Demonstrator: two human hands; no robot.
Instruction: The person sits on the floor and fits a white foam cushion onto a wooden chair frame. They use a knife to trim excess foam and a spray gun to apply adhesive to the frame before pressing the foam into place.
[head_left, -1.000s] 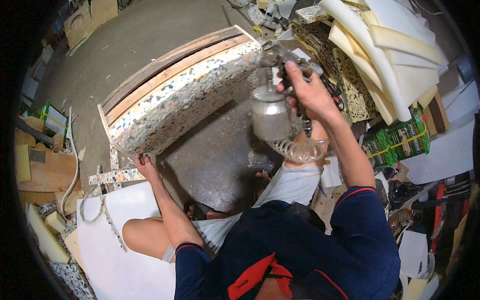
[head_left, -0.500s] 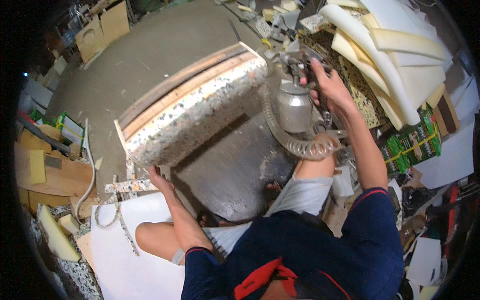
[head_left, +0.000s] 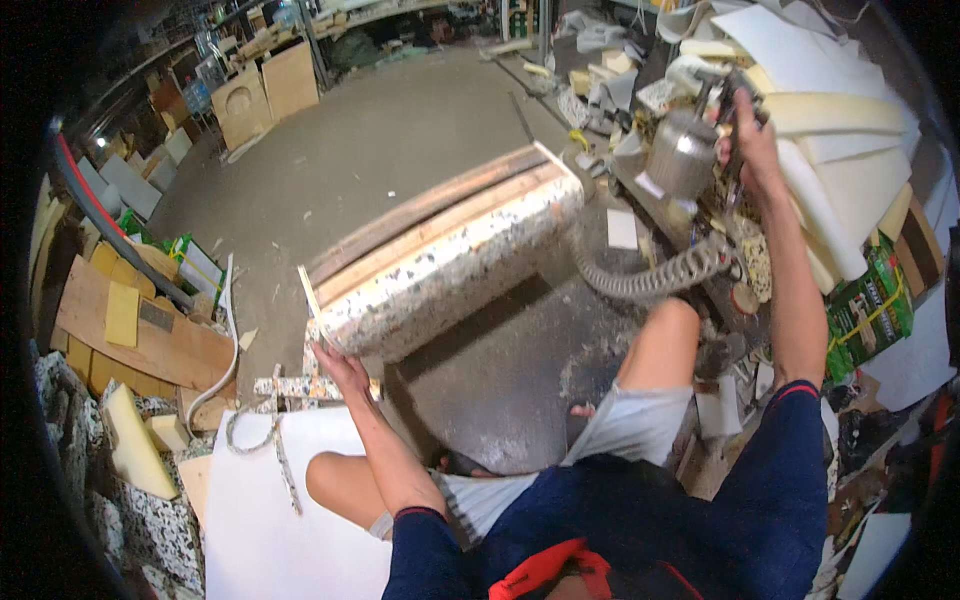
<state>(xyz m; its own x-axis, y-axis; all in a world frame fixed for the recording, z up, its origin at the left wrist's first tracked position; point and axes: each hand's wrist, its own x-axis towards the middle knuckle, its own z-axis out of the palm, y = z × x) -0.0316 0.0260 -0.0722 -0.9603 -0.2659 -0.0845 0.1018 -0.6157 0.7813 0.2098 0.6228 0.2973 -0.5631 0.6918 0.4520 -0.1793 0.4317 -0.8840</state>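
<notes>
My right hand (head_left: 752, 140) is wrapped round the handle of a spray gun (head_left: 682, 155) with a round metal cup, held up at the right by the foam stack. From it a clear coiled air hose (head_left: 650, 280) sags toward the padded piece. That piece is a long wooden frame (head_left: 440, 215) with speckled foam (head_left: 460, 260) along its near side, resting above a dark, smooth-topped surface (head_left: 490, 390). At its near left corner, my left hand (head_left: 345, 370) grips the end; the fingertips are partly hidden.
White and cream foam sheets (head_left: 835, 130) are piled at the right, beside a green package (head_left: 870, 310). A white sheet (head_left: 300, 540) lies by my left knee. Boards and foam offcuts (head_left: 135, 440) clutter the left side. Grey floor (head_left: 400, 130) stretches beyond the frame.
My right hand has lifted the spray gun up and to the right, away from the padded frame, stretching the hose. My left hand stays at the frame's corner. The view has tilted up.
</notes>
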